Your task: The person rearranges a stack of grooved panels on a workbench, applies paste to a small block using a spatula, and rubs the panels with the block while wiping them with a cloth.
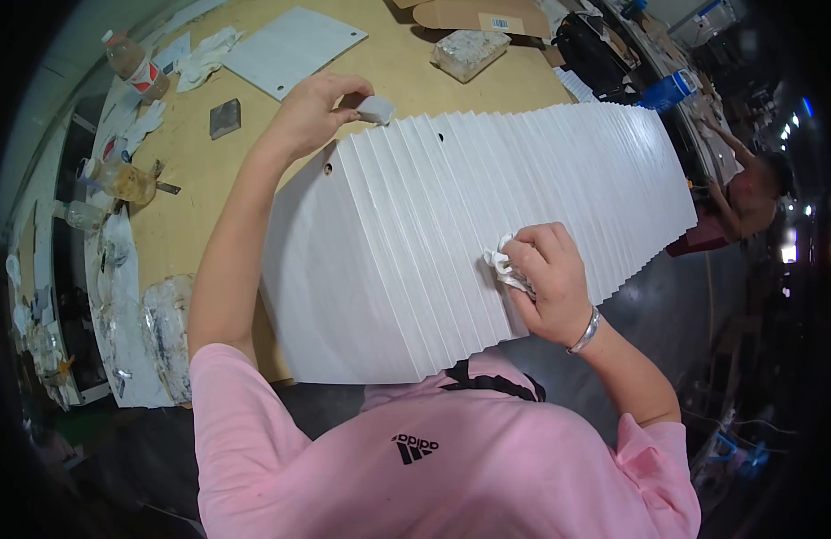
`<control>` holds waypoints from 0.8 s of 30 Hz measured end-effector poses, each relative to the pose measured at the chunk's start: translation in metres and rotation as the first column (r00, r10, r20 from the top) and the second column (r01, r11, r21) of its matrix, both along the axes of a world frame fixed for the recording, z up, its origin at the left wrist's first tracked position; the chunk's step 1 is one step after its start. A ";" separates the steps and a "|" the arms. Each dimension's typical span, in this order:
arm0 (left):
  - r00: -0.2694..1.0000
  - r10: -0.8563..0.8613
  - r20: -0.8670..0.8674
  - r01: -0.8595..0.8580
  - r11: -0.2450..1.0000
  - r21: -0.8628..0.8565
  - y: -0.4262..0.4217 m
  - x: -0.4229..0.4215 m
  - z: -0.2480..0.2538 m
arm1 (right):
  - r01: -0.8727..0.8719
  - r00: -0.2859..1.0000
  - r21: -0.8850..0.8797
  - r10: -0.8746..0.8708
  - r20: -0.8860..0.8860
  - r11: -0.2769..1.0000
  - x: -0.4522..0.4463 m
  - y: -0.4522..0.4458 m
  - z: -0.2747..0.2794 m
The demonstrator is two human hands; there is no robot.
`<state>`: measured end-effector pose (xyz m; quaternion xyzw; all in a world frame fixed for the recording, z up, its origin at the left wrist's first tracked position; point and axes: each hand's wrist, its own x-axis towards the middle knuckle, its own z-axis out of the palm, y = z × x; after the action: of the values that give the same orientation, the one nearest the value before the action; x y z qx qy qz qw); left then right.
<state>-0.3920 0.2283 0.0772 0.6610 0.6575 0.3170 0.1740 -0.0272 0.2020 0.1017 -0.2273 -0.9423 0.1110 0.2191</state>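
White panels (343, 296) lie fanned in a staggered, overlapping row in front of me, their edges making ridges. Two small dark holes show near their far side. My left hand (318, 112) pinches a small light grey block, perhaps a sanding sponge (376, 110), at the far edge of the panels. Over the middle of the row, my right hand (552, 274) grips a crumpled white cloth or tissue (503, 263) against the ridged surface. A silver bracelet circles that wrist.
On the tan table (195, 166) are a loose white panel (294, 49), a dark grey block (225, 119), a wrapped block (469, 54), cardboard (483, 16) and bottles (135, 67) at left. Another person (747, 193) works at the right, near a blue container (667, 90).
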 end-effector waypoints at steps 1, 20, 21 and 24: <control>0.999 0.028 0.014 -0.028 1.000 0.001 -0.001 0.000 -0.001 | -0.001 1.000 0.002 0.001 0.002 1.000 0.000 0.000 0.000; 0.999 0.042 -0.011 -0.041 0.994 0.104 -0.007 -0.001 -0.001 | 0.017 1.000 0.003 -0.017 -0.016 1.000 -0.002 -0.001 -0.001; 0.996 0.082 -0.036 -0.077 0.991 0.108 -0.008 0.000 -0.002 | 0.015 1.000 0.005 -0.015 -0.017 1.000 -0.002 -0.001 -0.001; 0.979 0.194 -0.055 -0.183 0.969 0.167 -0.013 -0.002 -0.003 | -0.009 0.999 0.000 0.009 0.036 1.000 -0.003 -0.001 0.005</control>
<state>-0.3944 0.2150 0.0744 0.6182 0.6952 0.3607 0.0657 -0.0304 0.2014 0.1067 -0.2248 -0.9472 0.1080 0.2016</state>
